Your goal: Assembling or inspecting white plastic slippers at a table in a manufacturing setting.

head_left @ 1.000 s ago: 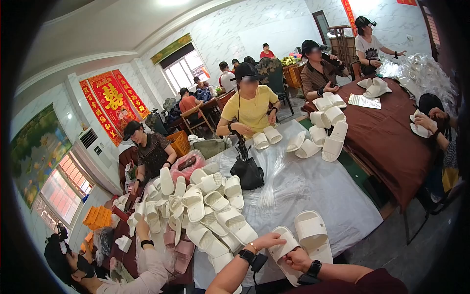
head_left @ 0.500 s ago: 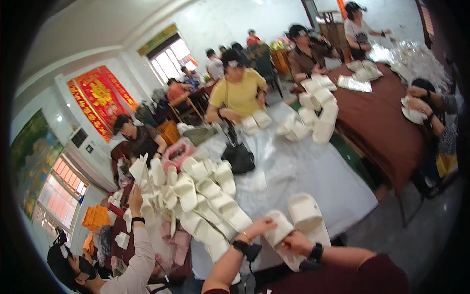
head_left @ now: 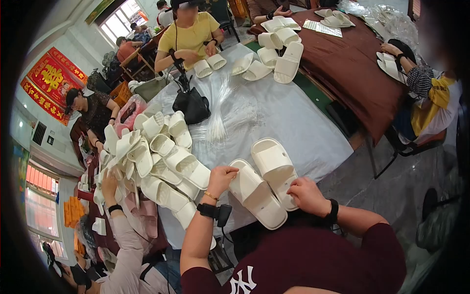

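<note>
Two white slide slippers lie side by side in front of me, soles down, at the near edge of the covered table. My left hand (head_left: 223,179) is closed in a pinch at the outer edge of the left slipper (head_left: 254,193), near its toe end. My right hand (head_left: 308,196) is closed with curled fingers at the outer edge of the right slipper (head_left: 270,158), partly covering it. To the left of my left hand spreads a large pile of white slippers (head_left: 183,167), stacked over one another.
A bundle of clear plastic strands (head_left: 218,122) and a black bag (head_left: 191,105) lie on the white-covered table (head_left: 308,132). A person in yellow (head_left: 188,36) handles slippers opposite. At left, another person's hand (head_left: 109,186) reaches into the pile. A brown-covered table (head_left: 355,78) stands at right.
My view has tilted down. My hands have gone from the strap and side of the left slipper to the outer edges of the pair, which now lies side by side.
</note>
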Demonstrator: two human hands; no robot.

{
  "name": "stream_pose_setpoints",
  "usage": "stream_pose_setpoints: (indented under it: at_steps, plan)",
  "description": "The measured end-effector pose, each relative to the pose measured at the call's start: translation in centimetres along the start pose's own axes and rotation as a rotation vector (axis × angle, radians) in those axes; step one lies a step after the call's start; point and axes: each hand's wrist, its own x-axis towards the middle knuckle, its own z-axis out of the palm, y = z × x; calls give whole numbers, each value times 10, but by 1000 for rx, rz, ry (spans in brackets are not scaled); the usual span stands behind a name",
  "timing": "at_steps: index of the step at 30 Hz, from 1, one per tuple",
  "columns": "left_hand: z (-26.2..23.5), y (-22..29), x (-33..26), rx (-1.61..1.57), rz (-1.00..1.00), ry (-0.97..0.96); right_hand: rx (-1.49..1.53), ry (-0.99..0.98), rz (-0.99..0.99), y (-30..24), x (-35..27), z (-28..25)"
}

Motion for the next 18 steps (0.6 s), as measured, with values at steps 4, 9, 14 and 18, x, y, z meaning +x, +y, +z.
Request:
stream_pose_setpoints:
  at_steps: [4,9,14,18]
  plan:
    - [3,21,-1,-61,-11,112,-412,161,-71,-5,-4,-10]
    - [12,28,10,-310,-15,274,-189,62,-92,-16,1,5]
    - [19,42,25,-644,-114,229,-5,-163,-296,-16,8,27]
    - [25,39,34,-755,-181,197,-3,-212,-380,-9,22,26]
